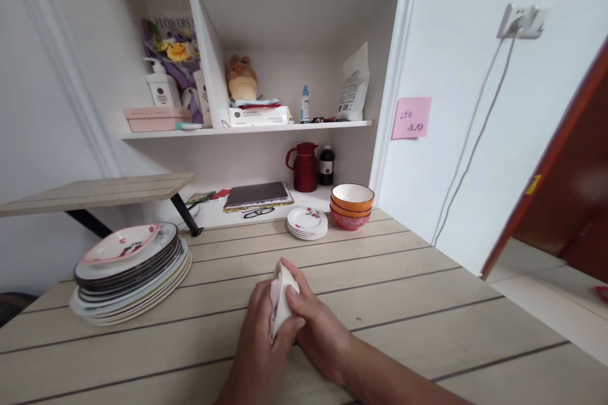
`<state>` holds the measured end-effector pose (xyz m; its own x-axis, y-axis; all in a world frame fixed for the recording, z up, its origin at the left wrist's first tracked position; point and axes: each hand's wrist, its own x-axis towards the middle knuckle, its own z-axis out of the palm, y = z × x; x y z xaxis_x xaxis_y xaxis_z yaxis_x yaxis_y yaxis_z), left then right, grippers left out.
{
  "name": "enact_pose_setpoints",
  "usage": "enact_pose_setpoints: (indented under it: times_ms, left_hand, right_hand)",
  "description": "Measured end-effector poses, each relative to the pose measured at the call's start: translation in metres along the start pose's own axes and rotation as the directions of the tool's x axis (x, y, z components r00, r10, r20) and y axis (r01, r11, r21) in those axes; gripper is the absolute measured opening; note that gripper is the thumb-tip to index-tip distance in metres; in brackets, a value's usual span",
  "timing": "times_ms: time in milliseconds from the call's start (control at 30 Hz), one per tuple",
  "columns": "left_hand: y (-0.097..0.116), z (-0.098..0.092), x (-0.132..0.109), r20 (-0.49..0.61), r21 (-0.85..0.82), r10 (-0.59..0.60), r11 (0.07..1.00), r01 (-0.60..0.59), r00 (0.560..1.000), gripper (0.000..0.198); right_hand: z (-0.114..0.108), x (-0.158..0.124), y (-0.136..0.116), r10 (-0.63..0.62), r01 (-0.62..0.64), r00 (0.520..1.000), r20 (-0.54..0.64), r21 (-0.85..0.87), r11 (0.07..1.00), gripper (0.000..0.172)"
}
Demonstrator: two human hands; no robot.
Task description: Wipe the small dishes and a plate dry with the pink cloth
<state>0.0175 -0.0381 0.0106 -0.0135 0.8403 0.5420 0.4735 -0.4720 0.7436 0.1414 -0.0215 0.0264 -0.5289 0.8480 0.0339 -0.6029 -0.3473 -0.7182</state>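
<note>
Head view shows us both hands meeting over the wooden table (408,304), close to its near edge. Our left hand (260,348) and right hand (316,323) are pressed toward each other with a small white dish (280,300) clamped between them, held on edge so that it stands nearly upright; its pink-trimmed rim faces away from us. The left fingers curl around its lower left side, and the right fingers lie across its right face.

To the left, well apart from our hands, we see a tall stack of plates (130,275), the top one pink-rimmed with a red pattern. At the far side of the table sits a small stack of saucers (307,223), and just beside it a stack of bowls (352,205), orange over red. Behind them, on the low shelf, stand a red jug (304,168) and a dark bottle (326,166), with a pair of glasses (259,212) lying nearby.
</note>
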Motion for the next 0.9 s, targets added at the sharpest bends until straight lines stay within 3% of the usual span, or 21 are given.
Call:
enact_pose_setpoints:
  times_ms: [300, 400, 567, 700, 800, 900]
  left_hand:
    - [-0.011, 0.000, -0.003, 0.020, 0.167, 0.111, 0.980, -0.113, 0.994, 0.050]
    - [-0.009, 0.000, -0.005, 0.070, 0.235, 0.188, 0.951, -0.199, 0.980, 0.054]
    - [0.003, 0.000, -0.007, 0.181, 0.348, 0.299, 0.872, -0.345, 0.937, 0.054]
    - [0.009, 0.000, -0.008, 0.241, 0.347, 0.337, 0.846, -0.405, 0.910, 0.045]
    - [0.009, 0.001, -0.010, 0.165, 0.264, 0.316, 0.899, -0.350, 0.934, 0.036]
    - [0.011, 0.002, -0.012, 0.022, 0.088, 0.143, 0.986, -0.145, 0.989, 0.028]
  right_hand:
    - [-0.003, 0.002, 0.002, 0.032, -0.027, 0.998, -0.048, 0.083, 0.996, 0.066]
    - [-0.002, 0.004, 0.003, 0.127, -0.115, 0.989, -0.070, 0.153, 0.982, 0.055]
    - [-0.003, 0.008, -0.002, 0.257, -0.241, 0.964, -0.063, 0.189, 0.952, 0.064]
    - [-0.007, 0.010, -0.013, 0.412, -0.390, 0.902, -0.130, 0.164, 0.906, 0.066]
    - [-0.008, 0.009, -0.018, 0.385, -0.378, 0.921, -0.060, 0.103, 0.920, 0.068]
    - [-0.006, 0.007, -0.016, 0.206, -0.208, 0.977, 0.059, 0.026, 0.978, 0.064]
